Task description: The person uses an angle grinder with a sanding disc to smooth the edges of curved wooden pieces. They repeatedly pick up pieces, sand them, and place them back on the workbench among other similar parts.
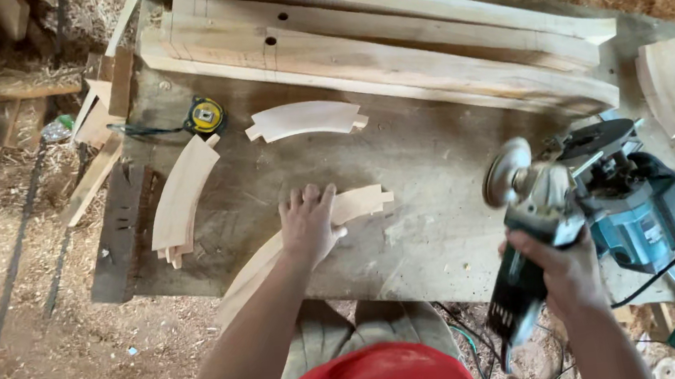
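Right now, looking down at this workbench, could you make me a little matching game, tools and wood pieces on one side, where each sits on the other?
Things:
1. tape measure
2. angle grinder
3. curved wood piece
4. long planks

Places:
A. under the left hand
B. along the bench's far edge
C. in the right hand
D. bench's upper left, near the corner

Pairs: 1-D, 2-C, 3-A, 4-B
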